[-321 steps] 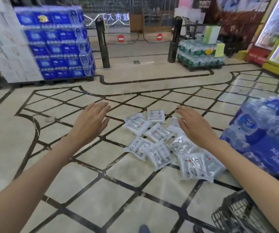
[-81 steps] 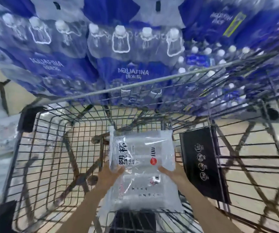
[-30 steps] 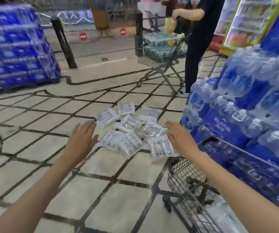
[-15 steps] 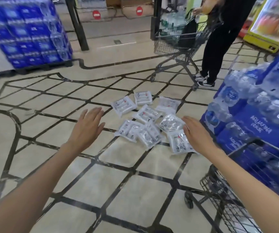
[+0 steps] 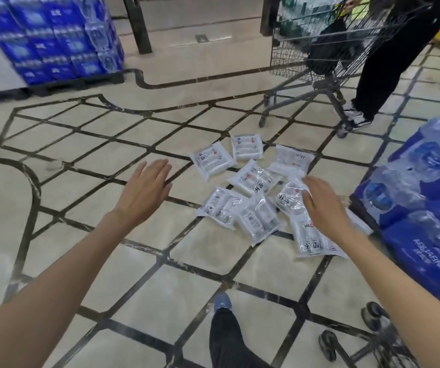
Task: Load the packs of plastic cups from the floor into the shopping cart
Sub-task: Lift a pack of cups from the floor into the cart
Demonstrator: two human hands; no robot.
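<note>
On right, water packs (image 5: 423, 235) read "AQUAFINA".

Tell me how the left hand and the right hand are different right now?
The left hand hangs over bare floor, off to the side of the packs of plastic cups; the right hand is right above them, covering part of one pack. The left hand's fingers are stretched flat and pressed together; the right hand's fingers curl down a little. Both hands are open, palms down, and hold nothing.
</note>
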